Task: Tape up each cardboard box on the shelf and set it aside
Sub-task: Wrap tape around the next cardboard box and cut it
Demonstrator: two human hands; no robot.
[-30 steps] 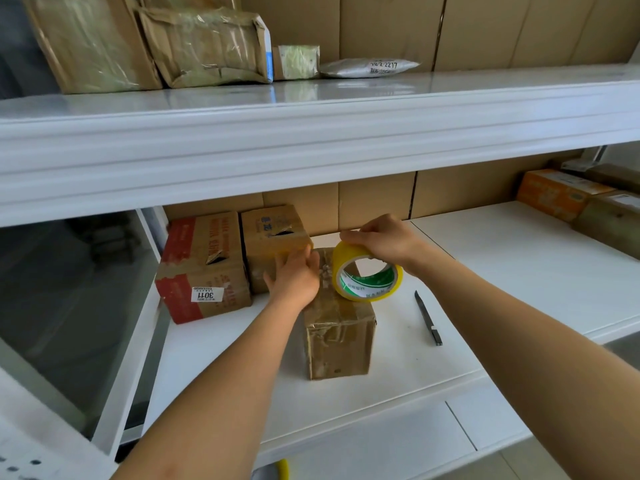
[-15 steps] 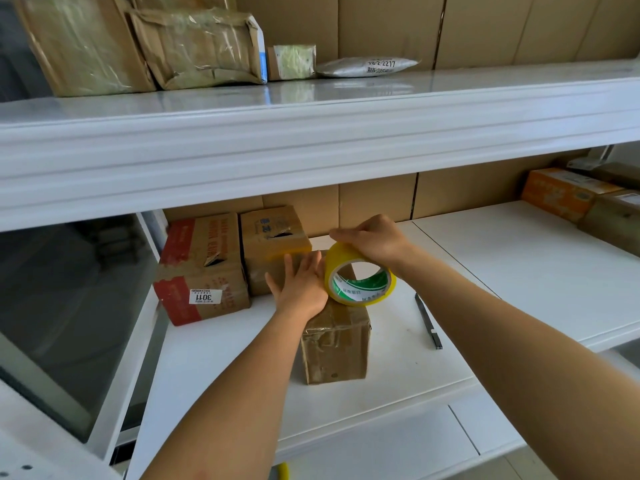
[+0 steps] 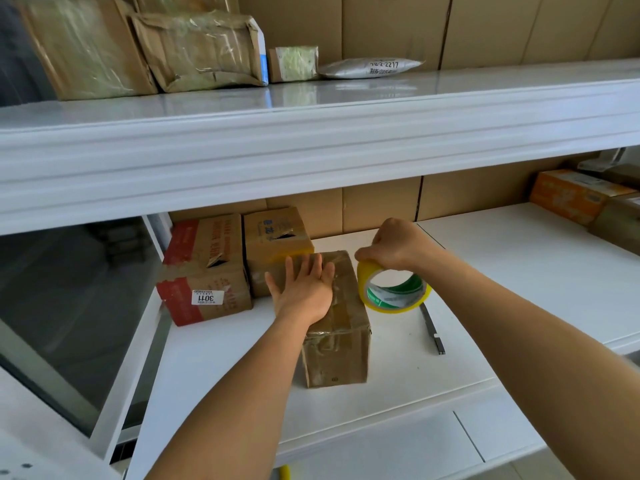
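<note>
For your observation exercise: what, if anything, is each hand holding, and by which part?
Right hand grips the yellow tape roll by its upper rim. Left hand holds nothing, pressing flat on the cardboard box.

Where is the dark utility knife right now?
In the head view, the dark utility knife lies on the white lower shelf, right of the taped brown cardboard box, just below the yellow tape roll.

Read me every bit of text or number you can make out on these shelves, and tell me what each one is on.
"3011", printed upside down: white sticker on the red and brown box.
"2217", end of a partly legible code: label on the grey mailer bag, upper shelf.
Red print on that box, blue print on the neighbouring brown box, the tape roll core and the orange box: too blurred.
</note>
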